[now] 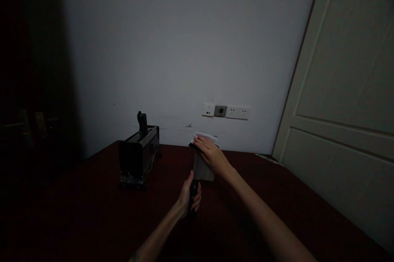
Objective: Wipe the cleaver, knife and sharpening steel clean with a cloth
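My left hand (186, 196) is wrapped round the black handle (193, 191) of a cleaver. The broad blade (203, 169) points up and away from me above the table. Over the blade's far end lies my right hand (209, 152), its fingers pressing a white cloth or tissue (205, 135) against the metal. A dark strip shows by the fingertips; I cannot tell whether it belongs to the cloth or to something else. Part of the blade is hidden behind the right hand.
A dark knife block (139, 155) stands at the left of the reddish-brown table (101, 212), one black handle (142, 123) sticking up from it. Sockets (238, 112) sit on the wall behind. A pale panelled door (332, 139) borders the right side. The light is dim.
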Tool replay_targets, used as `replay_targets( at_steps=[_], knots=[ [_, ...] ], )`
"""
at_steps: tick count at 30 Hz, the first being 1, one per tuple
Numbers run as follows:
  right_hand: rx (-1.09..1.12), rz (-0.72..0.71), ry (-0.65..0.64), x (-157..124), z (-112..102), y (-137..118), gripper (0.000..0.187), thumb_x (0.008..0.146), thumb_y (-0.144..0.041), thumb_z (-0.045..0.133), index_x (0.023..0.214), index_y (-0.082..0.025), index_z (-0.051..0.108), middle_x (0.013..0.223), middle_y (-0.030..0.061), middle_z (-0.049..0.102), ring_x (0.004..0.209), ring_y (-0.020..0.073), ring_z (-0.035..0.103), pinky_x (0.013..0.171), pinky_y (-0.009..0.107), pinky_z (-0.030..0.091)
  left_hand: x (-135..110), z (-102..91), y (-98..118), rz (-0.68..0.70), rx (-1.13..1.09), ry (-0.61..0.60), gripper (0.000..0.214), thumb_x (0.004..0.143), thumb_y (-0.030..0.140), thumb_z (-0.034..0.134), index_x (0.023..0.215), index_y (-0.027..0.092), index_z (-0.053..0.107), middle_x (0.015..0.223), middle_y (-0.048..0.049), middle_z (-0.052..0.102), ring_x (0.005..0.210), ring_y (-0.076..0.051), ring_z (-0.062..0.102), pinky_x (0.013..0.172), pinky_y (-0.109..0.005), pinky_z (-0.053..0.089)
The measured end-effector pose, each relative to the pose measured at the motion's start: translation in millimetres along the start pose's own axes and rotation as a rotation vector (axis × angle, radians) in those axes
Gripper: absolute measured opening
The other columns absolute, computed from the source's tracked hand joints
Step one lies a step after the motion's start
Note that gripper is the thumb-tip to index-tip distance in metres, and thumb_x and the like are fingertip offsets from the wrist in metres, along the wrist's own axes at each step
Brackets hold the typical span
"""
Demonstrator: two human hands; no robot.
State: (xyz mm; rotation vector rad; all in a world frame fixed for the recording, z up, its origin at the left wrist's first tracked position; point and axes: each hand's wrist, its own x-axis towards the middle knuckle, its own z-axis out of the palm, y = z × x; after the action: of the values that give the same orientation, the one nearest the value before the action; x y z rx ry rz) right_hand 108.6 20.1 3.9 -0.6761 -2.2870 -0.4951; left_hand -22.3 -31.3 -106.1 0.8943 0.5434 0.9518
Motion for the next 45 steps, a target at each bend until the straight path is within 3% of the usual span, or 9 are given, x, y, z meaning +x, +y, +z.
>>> replay_targets(
  at_steps=[4, 11, 18, 21, 27, 35, 42, 45],
  knots=[
    [0.011, 0.037, 0.045, 6, -1, 5, 0.042, 0.087, -0.011, 0.039, 0.128, -0.018, 0.044, 0.133, 0.0104, 0.047, 0.127, 0.0202, 0.035, 0.104, 0.042, 0.033, -1, 1.2, 0, 0.002, 0.008, 0.001, 0.061, 0.077, 0.072, 0.026, 0.052, 0.018, 0.04, 0.033, 0.0055, 0.03, 0.022, -0.006, 0.022, 0.026, -0.019, 0.023],
    [0.037, -0.025, 0.009, -17, 11, -21, 0.04, 0.085, -0.011, 0.043, 0.125, -0.016, 0.049, 0.126, 0.0108, 0.053, 0.12, 0.0203, 0.045, 0.099, 0.04, 0.039, -1, 3.0, 4, 0.004, -0.039, 0.038, 0.061, 0.075, 0.073, 0.024, 0.053, 0.018, 0.039, 0.033, 0.0054, 0.03, 0.022, -0.006, 0.023, 0.026, -0.019, 0.023],
    [-0.009, 0.071, 0.055, 10, -4, -2, 0.04, 0.086, -0.027, 0.048, 0.126, -0.02, 0.048, 0.13, 0.0091, 0.049, 0.124, 0.0226, 0.04, 0.101, 0.044, 0.035, -4, 6.1, 3, -0.003, -0.007, 0.007, 0.061, 0.077, 0.072, 0.023, 0.052, 0.018, 0.039, 0.033, 0.0057, 0.03, 0.022, -0.006, 0.022, 0.026, -0.018, 0.023],
    [-0.043, 0.125, 0.084, 8, -4, -7, 0.043, 0.086, -0.036, 0.048, 0.126, -0.02, 0.048, 0.131, 0.0094, 0.049, 0.124, 0.024, 0.039, 0.102, 0.045, 0.033, -2, 3.5, 1, -0.008, 0.024, 0.005, 0.062, 0.076, 0.073, 0.024, 0.052, 0.018, 0.039, 0.033, 0.0057, 0.031, 0.022, -0.006, 0.023, 0.026, -0.018, 0.024],
    [-0.03, 0.087, 0.032, -27, 13, -36, 0.042, 0.088, -0.027, 0.046, 0.129, -0.02, 0.044, 0.131, 0.0085, 0.048, 0.124, 0.0214, 0.04, 0.102, 0.042, 0.035, 2, -0.8, -1, -0.013, 0.011, 0.057, 0.062, 0.077, 0.072, 0.021, 0.051, 0.018, 0.038, 0.032, 0.005, 0.032, 0.021, -0.007, 0.024, 0.025, -0.019, 0.024],
    [-0.056, 0.134, 0.098, 7, 10, -6, 0.037, 0.089, -0.025, 0.044, 0.125, -0.018, 0.049, 0.13, 0.0092, 0.05, 0.124, 0.0225, 0.039, 0.102, 0.044, 0.034, 1, -1.7, -4, 0.009, 0.011, 0.021, 0.062, 0.078, 0.071, 0.023, 0.05, 0.018, 0.039, 0.032, 0.0052, 0.031, 0.021, -0.007, 0.023, 0.024, -0.019, 0.024],
    [-0.014, 0.104, 0.081, -21, 27, -37, 0.037, 0.089, -0.023, 0.043, 0.125, -0.016, 0.049, 0.129, 0.0088, 0.05, 0.124, 0.0205, 0.039, 0.103, 0.04, 0.034, 1, -1.4, -2, 0.044, 0.032, 0.069, 0.062, 0.08, 0.069, 0.02, 0.048, 0.018, 0.036, 0.031, 0.0045, 0.031, 0.021, -0.007, 0.025, 0.026, -0.019, 0.024],
    [-0.026, 0.08, 0.077, -15, 22, -32, 0.038, 0.088, -0.023, 0.044, 0.126, -0.017, 0.048, 0.13, 0.0086, 0.05, 0.124, 0.0205, 0.039, 0.102, 0.04, 0.035, 1, -0.7, -2, 0.061, 0.046, 0.065, 0.062, 0.079, 0.07, 0.021, 0.047, 0.018, 0.036, 0.031, 0.0047, 0.031, 0.021, -0.007, 0.025, 0.025, -0.019, 0.024]
  ],
)
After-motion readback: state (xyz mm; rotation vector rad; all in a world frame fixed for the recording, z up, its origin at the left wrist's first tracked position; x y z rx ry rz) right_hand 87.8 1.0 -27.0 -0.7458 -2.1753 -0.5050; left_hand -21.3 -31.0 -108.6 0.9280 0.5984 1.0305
